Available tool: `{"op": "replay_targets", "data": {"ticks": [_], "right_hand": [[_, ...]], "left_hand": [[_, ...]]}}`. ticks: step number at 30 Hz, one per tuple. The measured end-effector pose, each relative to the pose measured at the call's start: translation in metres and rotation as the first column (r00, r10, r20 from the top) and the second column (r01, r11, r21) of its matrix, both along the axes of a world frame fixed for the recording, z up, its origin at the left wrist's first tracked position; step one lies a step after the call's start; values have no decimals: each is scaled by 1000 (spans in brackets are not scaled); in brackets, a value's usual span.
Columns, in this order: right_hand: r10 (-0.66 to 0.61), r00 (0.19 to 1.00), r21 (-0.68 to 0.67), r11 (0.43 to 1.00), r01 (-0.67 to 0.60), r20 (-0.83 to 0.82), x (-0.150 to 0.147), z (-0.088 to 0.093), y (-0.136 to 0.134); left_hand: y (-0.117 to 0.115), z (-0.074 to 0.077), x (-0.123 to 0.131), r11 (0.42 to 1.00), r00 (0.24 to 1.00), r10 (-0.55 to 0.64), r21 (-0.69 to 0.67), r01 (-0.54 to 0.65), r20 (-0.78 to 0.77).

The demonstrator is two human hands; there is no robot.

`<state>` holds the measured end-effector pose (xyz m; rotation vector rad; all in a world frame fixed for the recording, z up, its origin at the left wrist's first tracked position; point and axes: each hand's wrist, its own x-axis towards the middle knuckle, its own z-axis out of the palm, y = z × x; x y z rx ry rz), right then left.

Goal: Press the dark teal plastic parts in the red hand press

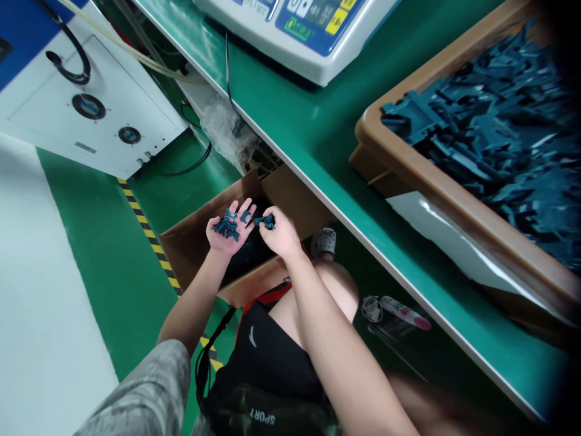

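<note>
My left hand (229, 229) is held palm up and open, with several small dark teal plastic parts (226, 226) lying across it. My right hand (280, 233) is just beside it, its fingertips pinching a small clump of the same parts (265, 221). Both hands are above an open cardboard box (193, 251), and its dark inside shows below them. A brown plastic tray (408, 175) on the green bench holds a heap of similar teal parts (490, 121).
A green-topped bench (290, 109) runs diagonally, with a digital scale (295, 36) on it. Left stands a white machine panel (91, 103). Below are a plastic bag (222, 130), a sandal (323, 242), a pink-capped tube (406, 313) and striped floor tape (149, 236).
</note>
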<state>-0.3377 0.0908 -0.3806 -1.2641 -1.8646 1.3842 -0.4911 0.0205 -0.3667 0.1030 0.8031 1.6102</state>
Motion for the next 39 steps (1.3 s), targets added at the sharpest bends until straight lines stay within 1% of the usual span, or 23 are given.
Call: {"op": "replay_targets", "data": {"ticks": [4,6,10,13,16,18,20,23,27,31,33,35,37,39], "right_hand": [[-72,996,-4,997,72,-57,-4,-1,0],[-85,993,-25,996,83,-78,-6,0,-1],[-52,992,-90,995,42,-111,-9,1,-4],[-20,984,-69,998,8,-178,-11,2,-8],[4,974,-42,999,-14,-227,-13,4,-11],[30,978,-46,998,-40,-208,-14,5,-10],[37,987,-73,996,-49,-156,-15,3,-9],[3,994,-127,992,-17,-107,-15,-4,-6],[-59,991,-177,983,37,-121,-18,-13,-5],[-147,982,-267,957,111,-119,-20,-12,-3],[-222,973,-253,946,201,-57,-19,-11,0],[-271,962,-192,943,270,25,-18,-10,4],[-252,966,-165,952,258,57,-17,-11,4],[-190,982,-185,965,188,4,-17,-12,2]], "left_hand": [[-1,-2,2,1000,1000,3,15,-4,29],[-1,-2,4,1000,999,2,-4,-2,33],[-1,-5,7,999,999,0,-46,1,35],[-1,-10,8,998,999,-5,-63,7,44],[-3,-20,7,990,996,31,-141,-19,84],[-6,-26,6,974,988,65,-225,-33,139],[-7,-31,6,956,978,78,-291,-19,192],[-9,-31,10,945,978,51,-326,19,203],[-8,-25,16,953,984,13,-300,41,176],[-5,-22,18,971,982,-37,-227,79,186],[-3,-23,16,980,984,-67,-173,96,168],[-2,-24,14,988,991,-62,-133,78,119],[-2,-26,11,992,997,-32,-119,40,69],[-3,-28,9,993,999,4,-117,0,36]]}}
